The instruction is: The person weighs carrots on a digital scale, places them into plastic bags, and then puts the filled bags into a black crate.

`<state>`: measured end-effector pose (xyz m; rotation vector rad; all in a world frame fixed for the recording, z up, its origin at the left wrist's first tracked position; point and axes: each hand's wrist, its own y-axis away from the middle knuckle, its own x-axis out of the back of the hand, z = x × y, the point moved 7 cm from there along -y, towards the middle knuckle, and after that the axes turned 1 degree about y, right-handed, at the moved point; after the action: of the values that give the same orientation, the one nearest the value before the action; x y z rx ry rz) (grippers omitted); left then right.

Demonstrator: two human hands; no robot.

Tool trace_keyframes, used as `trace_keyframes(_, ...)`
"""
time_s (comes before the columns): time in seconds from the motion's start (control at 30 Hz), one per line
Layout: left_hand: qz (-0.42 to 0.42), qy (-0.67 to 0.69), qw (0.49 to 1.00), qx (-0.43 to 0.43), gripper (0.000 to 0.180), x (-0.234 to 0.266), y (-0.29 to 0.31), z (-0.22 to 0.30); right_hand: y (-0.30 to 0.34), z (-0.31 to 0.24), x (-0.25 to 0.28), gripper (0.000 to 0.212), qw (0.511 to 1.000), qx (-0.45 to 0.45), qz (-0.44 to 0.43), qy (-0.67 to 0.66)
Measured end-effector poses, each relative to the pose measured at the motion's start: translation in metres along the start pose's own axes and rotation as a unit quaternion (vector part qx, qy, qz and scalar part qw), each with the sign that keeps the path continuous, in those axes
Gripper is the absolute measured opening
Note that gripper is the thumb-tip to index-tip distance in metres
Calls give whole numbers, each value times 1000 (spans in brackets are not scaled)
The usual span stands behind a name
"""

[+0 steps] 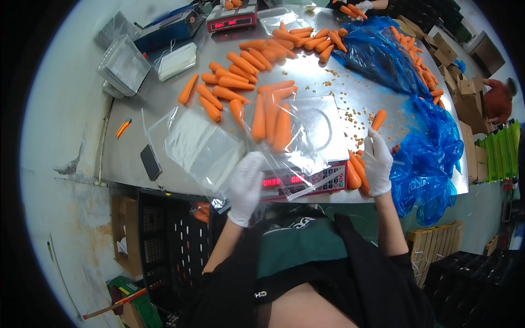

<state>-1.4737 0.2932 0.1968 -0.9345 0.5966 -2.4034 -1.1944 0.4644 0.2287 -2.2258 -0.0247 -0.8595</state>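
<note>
A clear plastic bag (pixel 300 143) with several carrots in it lies on the metal pan of a red digital scale (pixel 343 176). My left hand (pixel 245 185), in a white glove, is closed at the near left edge of this bag. On the right, my other gloved hand, my right hand (pixel 378 165), has its fingertips closed at the lower end of a carrot (pixel 378 119). Beside the scale, under that hand, lie a few loose carrots (pixel 354 176). A stack of flat clear bags (pixel 203 146) rests left of the scale.
Loose carrots (pixel 234 82) curve across the steel table (pixel 186 116). Blue plastic sheeting (pixel 424 158) with more carrots (pixel 418 63) covers the right side. A phone (pixel 150 162) lies at left. A second scale (pixel 232 21) stands at the back; another person's gloved hand (pixel 363 6) holds carrots.
</note>
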Motion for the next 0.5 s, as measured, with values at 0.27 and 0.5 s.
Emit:
trace_keyframes(0.27, -113, -151, 978, -90, 49, -36, 24, 4, 23, 8, -97, 49, 910, 200, -360, 55)
trace_keyframes(0.5, 54, 182, 976, 109, 19, 2, -99, -42, -103, -18, -121, 18, 912, -93, -322, -237)
